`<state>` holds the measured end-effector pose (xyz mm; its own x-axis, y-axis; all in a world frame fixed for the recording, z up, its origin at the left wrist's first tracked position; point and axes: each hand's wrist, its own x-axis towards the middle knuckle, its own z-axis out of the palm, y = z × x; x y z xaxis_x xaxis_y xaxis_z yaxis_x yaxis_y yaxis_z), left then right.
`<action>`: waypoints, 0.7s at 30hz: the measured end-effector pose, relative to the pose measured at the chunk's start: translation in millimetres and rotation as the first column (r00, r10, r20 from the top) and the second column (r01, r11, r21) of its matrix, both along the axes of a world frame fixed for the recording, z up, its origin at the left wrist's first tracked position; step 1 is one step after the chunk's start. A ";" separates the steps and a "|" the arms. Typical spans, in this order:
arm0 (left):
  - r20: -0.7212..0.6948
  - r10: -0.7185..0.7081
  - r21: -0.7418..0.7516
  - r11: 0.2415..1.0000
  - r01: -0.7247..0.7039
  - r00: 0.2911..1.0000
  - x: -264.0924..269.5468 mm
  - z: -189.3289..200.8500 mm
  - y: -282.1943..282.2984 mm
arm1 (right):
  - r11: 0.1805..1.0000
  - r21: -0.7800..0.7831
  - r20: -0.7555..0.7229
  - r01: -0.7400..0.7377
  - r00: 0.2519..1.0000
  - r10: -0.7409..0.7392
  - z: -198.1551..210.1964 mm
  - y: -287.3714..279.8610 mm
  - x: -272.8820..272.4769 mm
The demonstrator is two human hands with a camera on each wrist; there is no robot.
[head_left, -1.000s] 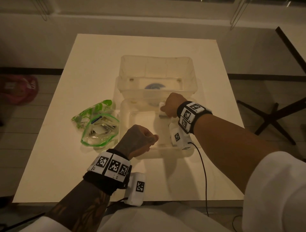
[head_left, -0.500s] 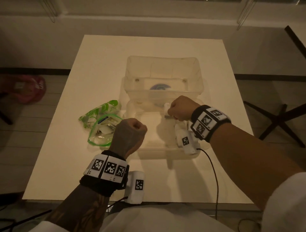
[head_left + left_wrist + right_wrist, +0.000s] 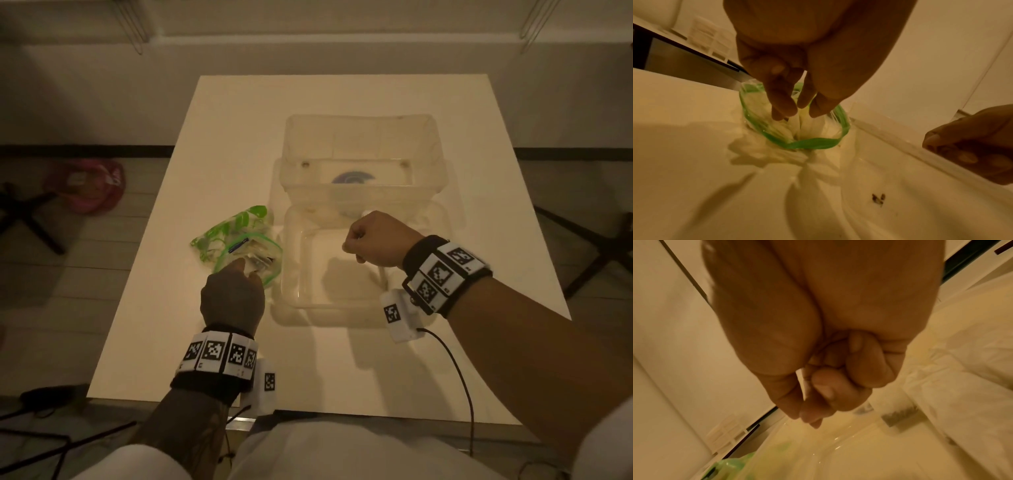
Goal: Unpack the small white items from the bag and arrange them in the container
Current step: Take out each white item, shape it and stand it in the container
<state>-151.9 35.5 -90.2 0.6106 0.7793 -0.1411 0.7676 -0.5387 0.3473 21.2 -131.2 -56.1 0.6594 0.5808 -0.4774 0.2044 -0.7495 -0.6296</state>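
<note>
A clear zip bag with a green rim (image 3: 236, 236) lies open on the white table (image 3: 342, 96), left of the containers. My left hand (image 3: 245, 265) reaches into its mouth. In the left wrist view its straight fingers (image 3: 783, 104) touch the small white items (image 3: 818, 126) inside the green rim (image 3: 812, 144). A shallow clear tray (image 3: 294, 274) sits in front of a deeper clear tub (image 3: 359, 137). My right hand (image 3: 356, 246) hovers over the tray with its fingers curled (image 3: 838, 386) and nothing seen in them. One small white item (image 3: 368, 213) shows just behind its knuckles at the tray's far edge.
A blue disc (image 3: 352, 178) shows through the tub's bottom. A black cable (image 3: 455, 377) runs from my right wrist across the table's front. A red bag (image 3: 85, 185) lies on the floor at the left, and dark chair legs (image 3: 599, 246) stand at the right.
My left hand moved left from the tray's front edge and opened into the bag's mouth. My right hand drew back from the tray's far edge, leaving the white item there.
</note>
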 end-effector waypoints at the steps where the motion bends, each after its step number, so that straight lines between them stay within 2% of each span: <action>1: 0.021 -0.007 0.002 1.000 0.007 1.000 0.7 -2.9 1.3 | 1.000 0.001 0.002 -0.006 1.000 0.006 0.2 1.5 -1.4; 6: 0.076 -0.066 0.105 0.993 0.057 0.995 6.8 -7.4 5.5 | 0.999 -0.006 0.023 -0.050 0.998 0.050 3.7 4.0 -6.2; 9: 0.173 -0.108 0.144 0.986 0.084 0.979 5.6 -1.9 6.7 | 0.997 -0.001 0.056 -0.083 0.995 0.082 8.1 4.2 -7.8; 11: 0.275 -0.213 0.217 0.964 0.156 0.937 3.2 5.4 5.9 | 0.994 0.028 0.088 -0.108 0.991 0.105 13.0 5.1 -8.8; 14: 0.404 -0.377 0.303 0.915 0.267 0.834 2.8 24.5 3.2 | 0.978 0.114 0.114 -0.175 0.980 0.162 23.8 8.0 -12.9; 17: 0.541 -0.417 0.147 0.902 0.406 0.730 9.1 44.7 -1.4 | 0.949 0.195 0.154 -0.247 0.964 0.219 34.9 12.3 -19.4; 19: 0.613 -0.408 0.017 0.864 0.504 0.677 16.4 55.1 -6.5 | 0.932 0.239 0.156 -0.273 0.958 0.240 41.7 14.3 -22.4; 21: 0.661 -0.395 -0.049 0.825 0.563 0.637 25.2 61.2 -11.5 | 0.922 0.279 0.140 -0.269 0.961 0.239 47.8 13.4 -23.3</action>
